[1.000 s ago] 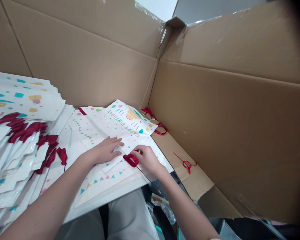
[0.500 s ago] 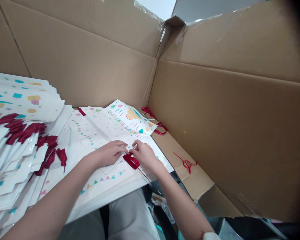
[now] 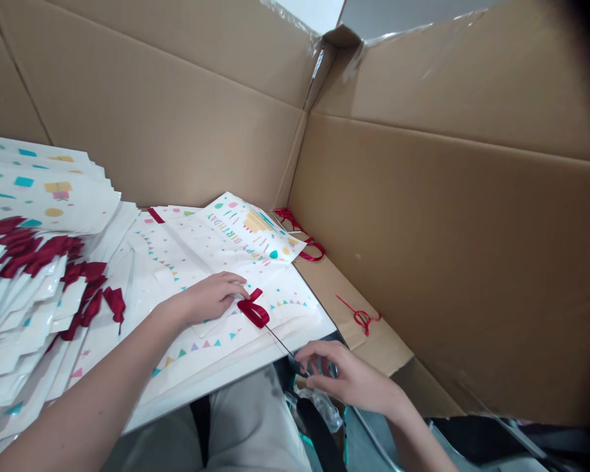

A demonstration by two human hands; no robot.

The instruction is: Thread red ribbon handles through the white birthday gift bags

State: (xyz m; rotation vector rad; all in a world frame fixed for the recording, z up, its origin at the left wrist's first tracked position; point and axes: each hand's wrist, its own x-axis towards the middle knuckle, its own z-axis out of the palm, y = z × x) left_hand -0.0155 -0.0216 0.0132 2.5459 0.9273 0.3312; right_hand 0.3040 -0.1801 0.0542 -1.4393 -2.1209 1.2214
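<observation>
A red ribbon (image 3: 254, 313), bent into a loop with a short tail, lies on a white printed sheet (image 3: 191, 262). My left hand (image 3: 216, 296) rests palm down on that sheet with its fingers stretched out. Its fingertips touch the far left end of the ribbon. From the loop a thin dark rod (image 3: 280, 342) runs down past the table's front edge. At the rod's lower end is my right hand (image 3: 341, 372), thumb and fingers curled around it beyond the edge. Part of the grip is hidden by the fingers.
On the left is a fanned pile of white printed bags (image 3: 24, 314) with red ribbon bows (image 3: 91, 295). Tall cardboard walls (image 3: 447, 229) stand behind and to the right. A tangled red cord (image 3: 364, 319) lies on a cardboard flap (image 3: 383, 351).
My right hand has let go of the ribbon and moved down and right to the rod's end. My left hand stays by the ribbon, whose tail now shows.
</observation>
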